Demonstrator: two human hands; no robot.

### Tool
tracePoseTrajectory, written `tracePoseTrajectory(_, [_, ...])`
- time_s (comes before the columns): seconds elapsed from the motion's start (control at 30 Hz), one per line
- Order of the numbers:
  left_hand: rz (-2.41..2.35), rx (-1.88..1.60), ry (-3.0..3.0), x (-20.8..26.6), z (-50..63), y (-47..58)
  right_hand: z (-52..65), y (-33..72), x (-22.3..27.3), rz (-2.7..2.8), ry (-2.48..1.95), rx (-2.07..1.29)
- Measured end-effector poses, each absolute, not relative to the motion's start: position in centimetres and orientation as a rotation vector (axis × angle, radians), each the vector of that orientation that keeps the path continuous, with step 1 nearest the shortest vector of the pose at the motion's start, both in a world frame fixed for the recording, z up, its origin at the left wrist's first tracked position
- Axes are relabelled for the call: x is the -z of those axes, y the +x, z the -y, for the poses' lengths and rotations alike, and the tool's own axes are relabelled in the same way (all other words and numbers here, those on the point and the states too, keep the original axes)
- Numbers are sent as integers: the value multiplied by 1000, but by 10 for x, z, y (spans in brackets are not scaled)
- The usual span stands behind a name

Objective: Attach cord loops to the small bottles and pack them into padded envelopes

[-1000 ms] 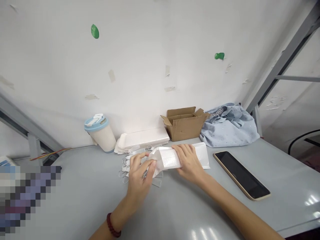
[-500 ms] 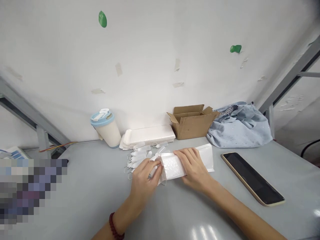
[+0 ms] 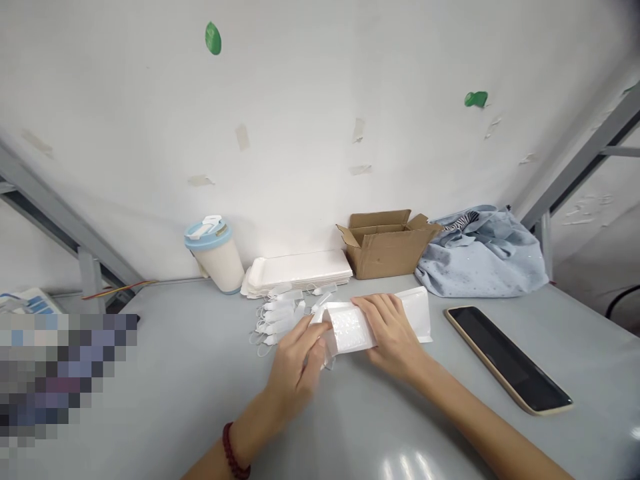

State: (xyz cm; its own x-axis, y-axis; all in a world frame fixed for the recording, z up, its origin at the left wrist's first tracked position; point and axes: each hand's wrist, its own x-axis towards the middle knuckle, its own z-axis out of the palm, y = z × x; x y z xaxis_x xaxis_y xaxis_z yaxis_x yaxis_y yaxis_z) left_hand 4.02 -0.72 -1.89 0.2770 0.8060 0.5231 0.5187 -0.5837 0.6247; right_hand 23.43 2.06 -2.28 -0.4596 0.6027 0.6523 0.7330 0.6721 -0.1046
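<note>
Presently, the right hand [image 3: 387, 337] is closed around the white envelope [image 3: 353, 327], holding it over the middle of the tabletop [image 3: 165, 387]; the left hand [image 3: 296, 363] is at its open end, with fingers bent and a fingertip at the mouth; whether this hand pinches something, I cannot tell; the tags [image 3: 279, 317] lie just beside, to the left of the envelope; behind them is a white stack [image 3: 300, 270], between the cup [image 3: 216, 260] and the open box [image 3: 393, 257]; the phone [image 3: 510, 357] lies to the right, apart from both hands.
</note>
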Motion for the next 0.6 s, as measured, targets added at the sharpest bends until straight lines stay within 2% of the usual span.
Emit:
tracePoseTrajectory(0.37, [-1315,-1429,2194,24,7,49,-14,229,26,2282,-978,168])
tracePoseTrajectory(0.6, [-1427,-1371,2273,29,7,47,-15,226,29,2345,-994,255])
